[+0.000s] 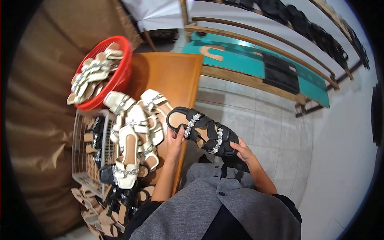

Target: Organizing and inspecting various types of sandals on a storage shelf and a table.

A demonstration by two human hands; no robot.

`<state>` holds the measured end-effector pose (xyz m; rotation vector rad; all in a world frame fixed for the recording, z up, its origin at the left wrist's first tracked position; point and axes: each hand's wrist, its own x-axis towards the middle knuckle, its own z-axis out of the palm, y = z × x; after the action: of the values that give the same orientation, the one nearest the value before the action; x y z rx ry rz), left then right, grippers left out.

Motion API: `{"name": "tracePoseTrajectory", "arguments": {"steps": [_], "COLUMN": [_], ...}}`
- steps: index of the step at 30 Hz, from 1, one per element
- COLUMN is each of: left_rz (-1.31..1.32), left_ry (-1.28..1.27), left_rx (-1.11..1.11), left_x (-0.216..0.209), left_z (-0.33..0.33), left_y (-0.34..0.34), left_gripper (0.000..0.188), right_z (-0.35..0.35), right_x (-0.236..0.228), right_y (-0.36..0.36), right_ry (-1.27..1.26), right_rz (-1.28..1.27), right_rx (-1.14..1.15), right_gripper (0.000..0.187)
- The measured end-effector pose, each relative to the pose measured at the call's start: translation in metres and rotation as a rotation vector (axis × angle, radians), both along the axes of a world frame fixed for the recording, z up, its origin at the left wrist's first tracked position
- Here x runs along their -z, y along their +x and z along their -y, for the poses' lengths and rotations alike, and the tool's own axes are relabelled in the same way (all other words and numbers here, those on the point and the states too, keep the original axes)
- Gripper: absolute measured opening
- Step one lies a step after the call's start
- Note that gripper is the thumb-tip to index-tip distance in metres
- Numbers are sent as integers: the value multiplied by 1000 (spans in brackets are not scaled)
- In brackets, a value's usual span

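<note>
left hand [175,138]: centre of frame, fingers closed on the heel end of the black sandal [202,131], thumb on top
right hand [243,152]: centre right, fingers curled round the toe end of the same sandal
black sandal: held between both hands above the lap, tilted, crossed straps with silver stone trim
white sandals [134,136]: piled on the wooden table [172,76], left of the left hand
red basket [116,76]: upper left, holds more pale sandals
wire basket [86,152]: left, lower than the red one, dark and tan sandals inside
floor: grey tiles, right half
</note>
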<state>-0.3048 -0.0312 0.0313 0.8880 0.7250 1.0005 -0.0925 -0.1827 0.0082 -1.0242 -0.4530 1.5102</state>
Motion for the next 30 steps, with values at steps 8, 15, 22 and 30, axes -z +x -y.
{"name": "tracePoseTrajectory", "arguments": {"steps": [8, 15, 22, 30], "left_rz": [-161, 26, -8, 144], "left_ry": [61, -28, 8, 194], "left_rx": [360, 638, 989, 1240], "left_x": [0, -4, -9, -30], "left_z": [2, 93, 200, 259], "left_y": [156, 343, 487, 616], "left_gripper": [36, 39, 50, 45], "right_z": [72, 151, 233, 281], "right_x": [-3, 2, -5, -29], "right_y": [90, 197, 316, 450], "right_ry": [21, 151, 162, 149], "right_rz": [327, 458, 399, 366], "right_rx": [143, 567, 931, 1095], "right_gripper": [47, 41, 46, 46]}}
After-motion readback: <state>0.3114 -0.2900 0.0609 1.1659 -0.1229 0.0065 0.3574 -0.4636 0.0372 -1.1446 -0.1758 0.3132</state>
